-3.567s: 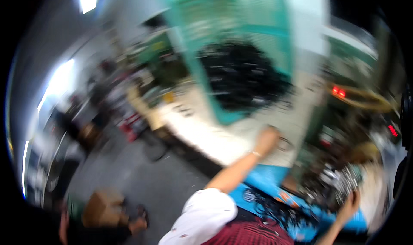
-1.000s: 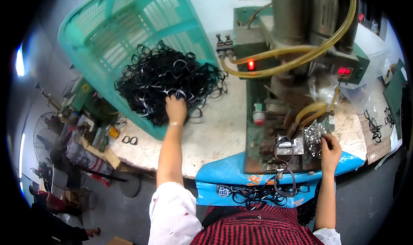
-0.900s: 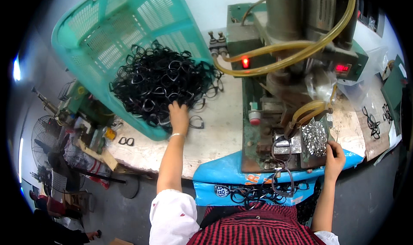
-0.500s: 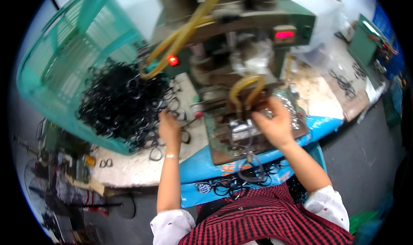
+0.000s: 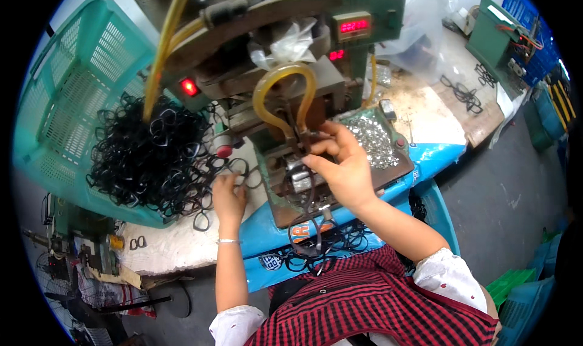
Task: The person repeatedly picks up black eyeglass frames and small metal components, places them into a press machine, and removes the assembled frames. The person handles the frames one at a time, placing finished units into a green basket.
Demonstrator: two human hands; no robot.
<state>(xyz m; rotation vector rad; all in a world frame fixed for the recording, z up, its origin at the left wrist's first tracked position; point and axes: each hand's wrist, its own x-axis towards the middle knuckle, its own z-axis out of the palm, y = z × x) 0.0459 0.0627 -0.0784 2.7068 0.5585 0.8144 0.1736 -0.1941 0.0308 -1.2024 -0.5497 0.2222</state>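
My right hand (image 5: 347,169) is at the metal block (image 5: 300,179) of a green press (image 5: 382,9), thumb and forefinger closed by the top of a dark plastic glasses frame (image 5: 312,209). The frame hangs down over the block's front; the exact grip is partly hidden. A yellow hose (image 5: 260,103) loops just above these fingers. At the right edge of a heap of black glasses frames (image 5: 146,158), my left hand (image 5: 229,201) has its fingers bent toward loose loops on the table. Whatever lies between its fingertips is too small to make out.
The heap spills from a tipped green basket (image 5: 67,82). Silvery scraps (image 5: 375,141) cover the press's plate on the right. A red button (image 5: 223,150) stands between the heap and the press. More black frames (image 5: 340,240) lie on blue sheeting (image 5: 258,230) near my apron.
The view has shifted, so the press now appears further left and larger. My right hand stays at the block; my left hand stays by the heap, its fingers now bent over its edge.
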